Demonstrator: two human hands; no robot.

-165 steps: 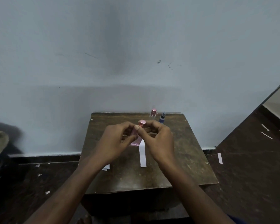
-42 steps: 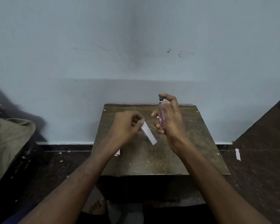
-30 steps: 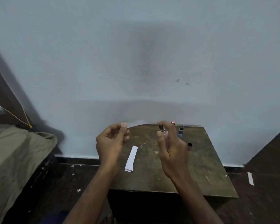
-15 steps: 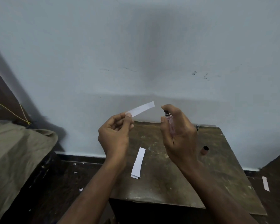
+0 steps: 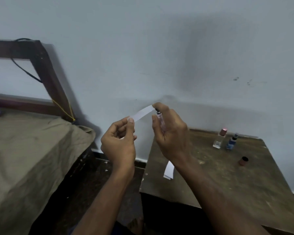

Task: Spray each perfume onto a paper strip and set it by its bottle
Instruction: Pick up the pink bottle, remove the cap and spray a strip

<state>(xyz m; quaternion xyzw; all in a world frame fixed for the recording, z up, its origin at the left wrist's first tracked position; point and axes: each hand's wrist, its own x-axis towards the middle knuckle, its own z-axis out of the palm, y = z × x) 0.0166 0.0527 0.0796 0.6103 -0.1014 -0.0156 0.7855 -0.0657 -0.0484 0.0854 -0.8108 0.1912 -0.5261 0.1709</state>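
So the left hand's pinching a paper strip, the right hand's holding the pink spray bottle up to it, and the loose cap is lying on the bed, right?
Not quite. The head view shows the loose cap lying on the wooden table, not the bed. The rest holds: left hand pinches the paper strip, right hand holds the pink spray bottle up to it.

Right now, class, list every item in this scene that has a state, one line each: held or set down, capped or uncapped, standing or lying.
left hand: pinching paper strip, raised
right hand: gripping pink bottle, uncapped, nozzle at strip
clear bottle: standing, capped
blue bottle: standing, capped
loose cap: lying on table
spare strips: lying on table
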